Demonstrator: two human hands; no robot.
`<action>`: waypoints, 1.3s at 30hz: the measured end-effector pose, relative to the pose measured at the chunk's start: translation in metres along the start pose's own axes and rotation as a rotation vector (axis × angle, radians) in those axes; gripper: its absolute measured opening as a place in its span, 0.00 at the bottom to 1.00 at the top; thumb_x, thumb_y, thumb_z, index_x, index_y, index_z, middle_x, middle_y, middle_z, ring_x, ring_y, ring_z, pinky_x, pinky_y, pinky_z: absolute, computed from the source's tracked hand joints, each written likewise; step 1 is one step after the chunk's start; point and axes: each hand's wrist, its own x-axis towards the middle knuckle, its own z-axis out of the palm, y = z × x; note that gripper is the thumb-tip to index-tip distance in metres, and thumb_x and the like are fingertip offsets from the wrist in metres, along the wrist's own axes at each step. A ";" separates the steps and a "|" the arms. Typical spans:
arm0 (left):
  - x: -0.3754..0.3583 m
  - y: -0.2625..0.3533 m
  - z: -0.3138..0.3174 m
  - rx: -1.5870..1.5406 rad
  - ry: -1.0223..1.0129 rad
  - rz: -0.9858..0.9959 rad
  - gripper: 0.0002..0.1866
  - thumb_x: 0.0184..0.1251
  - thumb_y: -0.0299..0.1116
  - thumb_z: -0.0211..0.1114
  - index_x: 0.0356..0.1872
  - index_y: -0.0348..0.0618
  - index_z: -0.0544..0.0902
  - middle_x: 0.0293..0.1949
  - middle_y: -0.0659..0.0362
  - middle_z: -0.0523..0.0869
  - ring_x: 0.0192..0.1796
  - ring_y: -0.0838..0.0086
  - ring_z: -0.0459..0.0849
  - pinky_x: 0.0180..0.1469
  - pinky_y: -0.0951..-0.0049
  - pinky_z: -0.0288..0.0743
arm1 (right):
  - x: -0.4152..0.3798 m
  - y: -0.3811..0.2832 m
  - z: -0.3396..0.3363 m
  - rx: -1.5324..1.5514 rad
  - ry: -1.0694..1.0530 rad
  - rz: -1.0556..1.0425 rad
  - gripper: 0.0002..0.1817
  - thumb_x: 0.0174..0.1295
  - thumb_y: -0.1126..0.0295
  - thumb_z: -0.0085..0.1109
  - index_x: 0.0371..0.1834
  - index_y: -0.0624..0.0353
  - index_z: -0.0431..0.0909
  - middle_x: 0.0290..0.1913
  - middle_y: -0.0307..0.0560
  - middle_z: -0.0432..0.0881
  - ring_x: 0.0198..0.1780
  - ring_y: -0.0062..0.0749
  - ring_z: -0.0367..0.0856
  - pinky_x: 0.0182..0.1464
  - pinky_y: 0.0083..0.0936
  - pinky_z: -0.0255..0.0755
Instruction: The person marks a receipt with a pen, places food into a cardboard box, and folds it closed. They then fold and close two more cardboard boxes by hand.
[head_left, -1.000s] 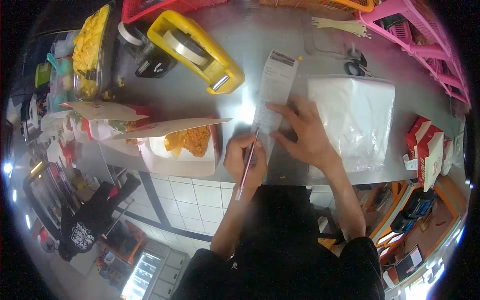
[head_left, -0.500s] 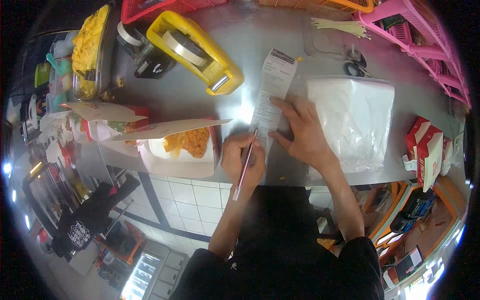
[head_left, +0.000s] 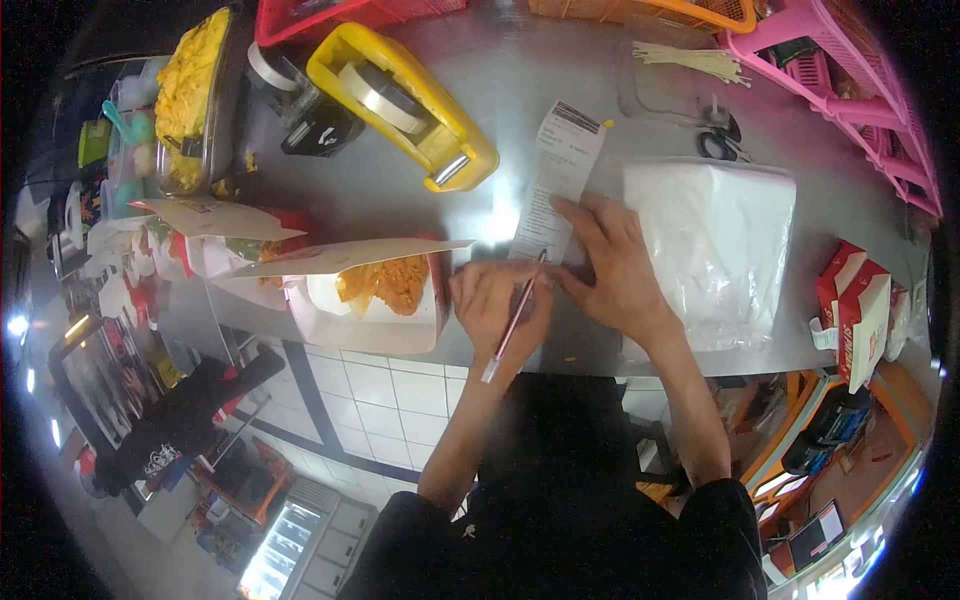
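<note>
We are risking a smeared or torn mark if the receipt (head_left: 560, 180) is sliding on the slick steel counter (head_left: 400, 200), or if the pen (head_left: 515, 318) is pressing too hard; we are gripping that pen in our closed left hand (head_left: 495, 305), while our open right hand (head_left: 610, 265) is lying flat on the receipt's lower end, just beside the pen tip

black short-sleeved top, black apron/trousers, forearms bare, no rings.

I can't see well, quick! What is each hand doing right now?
Left hand: closed around a pen, its tip on the receipt.
Right hand: open, fingers spread flat, pressing the receipt onto the metal counter.
</note>
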 end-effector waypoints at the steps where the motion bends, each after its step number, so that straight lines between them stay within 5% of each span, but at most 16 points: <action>1: 0.002 0.002 -0.002 0.006 -0.041 0.005 0.10 0.53 0.22 0.72 0.35 0.46 0.83 0.35 0.60 0.87 0.39 0.65 0.82 0.45 0.65 0.70 | 0.000 0.000 0.000 -0.010 -0.004 0.002 0.40 0.50 0.70 0.75 0.70 0.58 0.69 0.61 0.55 0.72 0.64 0.52 0.71 0.66 0.46 0.63; 6: -0.003 -0.005 0.001 -0.053 0.075 -0.124 0.09 0.55 0.20 0.70 0.36 0.42 0.82 0.34 0.57 0.86 0.39 0.63 0.81 0.42 0.64 0.72 | 0.001 -0.002 0.000 0.000 -0.006 0.015 0.41 0.49 0.70 0.76 0.70 0.57 0.69 0.62 0.54 0.72 0.65 0.52 0.71 0.66 0.45 0.63; 11: -0.006 -0.010 0.001 -0.077 -0.046 0.043 0.09 0.56 0.19 0.69 0.35 0.41 0.80 0.36 0.53 0.85 0.38 0.60 0.81 0.42 0.64 0.74 | -0.001 -0.002 -0.001 -0.006 -0.014 0.011 0.41 0.50 0.69 0.76 0.70 0.57 0.69 0.63 0.55 0.71 0.66 0.52 0.70 0.67 0.45 0.63; 15: -0.005 -0.009 -0.001 -0.053 0.106 -0.050 0.09 0.55 0.18 0.68 0.36 0.41 0.81 0.34 0.54 0.85 0.36 0.58 0.81 0.42 0.63 0.74 | 0.001 -0.002 -0.001 -0.023 -0.039 0.026 0.43 0.49 0.70 0.76 0.71 0.58 0.68 0.65 0.58 0.70 0.66 0.53 0.69 0.68 0.46 0.62; 30: -0.005 -0.009 0.002 -0.112 0.029 0.086 0.12 0.48 0.19 0.69 0.34 0.46 0.81 0.33 0.57 0.85 0.35 0.58 0.81 0.41 0.62 0.73 | -0.001 -0.005 0.005 -0.062 -0.047 0.077 0.49 0.50 0.69 0.77 0.77 0.58 0.61 0.68 0.65 0.66 0.68 0.62 0.66 0.70 0.49 0.61; 39: -0.020 -0.012 -0.010 -0.186 0.127 -0.074 0.11 0.50 0.20 0.70 0.36 0.42 0.81 0.35 0.55 0.85 0.37 0.58 0.84 0.41 0.63 0.80 | 0.003 -0.013 0.000 -0.085 -0.059 0.078 0.46 0.49 0.66 0.78 0.74 0.53 0.65 0.66 0.63 0.67 0.67 0.60 0.67 0.69 0.48 0.60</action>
